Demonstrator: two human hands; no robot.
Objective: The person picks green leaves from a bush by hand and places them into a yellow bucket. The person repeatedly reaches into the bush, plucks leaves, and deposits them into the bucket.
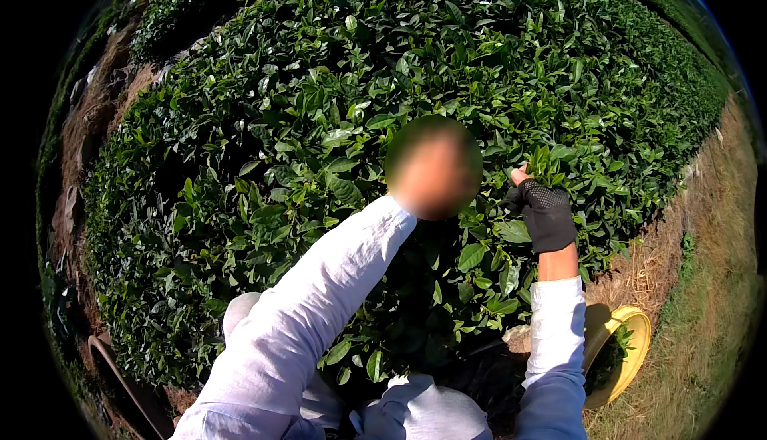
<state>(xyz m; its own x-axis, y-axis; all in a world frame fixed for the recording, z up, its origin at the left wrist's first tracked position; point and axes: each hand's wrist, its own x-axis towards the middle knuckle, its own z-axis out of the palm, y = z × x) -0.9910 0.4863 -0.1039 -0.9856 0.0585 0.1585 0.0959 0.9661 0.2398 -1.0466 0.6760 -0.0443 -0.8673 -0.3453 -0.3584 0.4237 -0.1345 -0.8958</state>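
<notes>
Before me spreads a dense, leafy green bush (335,86), which looks like tea. My left hand (434,167), at the end of a white sleeve, reaches over its middle; a round blur covers it, so its fingers and anything in them are hidden. My right hand (542,203) wears a black fingerless glove with a dotted grip. It is among the leaves to the right, thumb and a fingertip bare, with a tuft of bright green young leaves (545,164) right at its fingers. Whether the fingers are closed on the tuft is not clear.
At the lower right, beside my right forearm, a yellow bucket (638,344) holds picked green leaves. Dry straw and grass (689,320) run along the right side. A brown curved rim (117,374) shows at the lower left. Further hedge rows lie beyond bare soil at the upper left.
</notes>
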